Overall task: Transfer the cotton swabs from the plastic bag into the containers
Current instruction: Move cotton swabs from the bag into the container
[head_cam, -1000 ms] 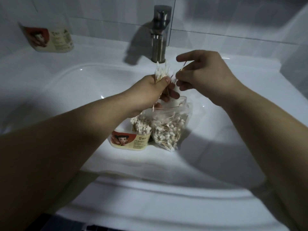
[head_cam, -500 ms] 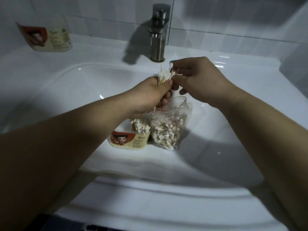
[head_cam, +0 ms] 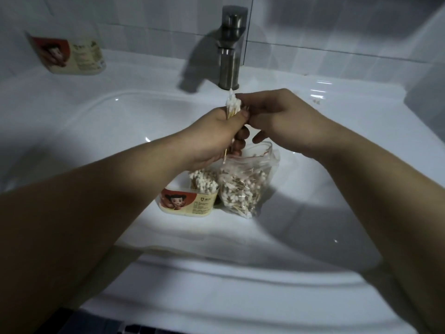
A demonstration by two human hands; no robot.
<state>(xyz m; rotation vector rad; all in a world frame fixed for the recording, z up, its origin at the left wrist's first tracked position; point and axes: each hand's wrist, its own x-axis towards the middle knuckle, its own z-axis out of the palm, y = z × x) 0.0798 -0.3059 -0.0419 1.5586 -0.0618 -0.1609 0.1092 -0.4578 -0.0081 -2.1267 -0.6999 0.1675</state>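
My left hand is closed around an upright bundle of cotton swabs, white tips sticking up above the fist. My right hand pinches the top of that same bundle from the right. Both hands hover over the sink basin. Below them a clear plastic bag, open at the top, stands full of swabs. Left of it and touching it sits a small container with a red cartoon label, packed with upright swabs.
A steel faucet rises just behind the hands. A second labelled container stands on the white sink's back left ledge against the tiled wall. A dark floor edge shows at the bottom.
My right hand came down and left from beside the bundle until its fingers closed on the swab tips. My left hand kept its grip and barely moved.
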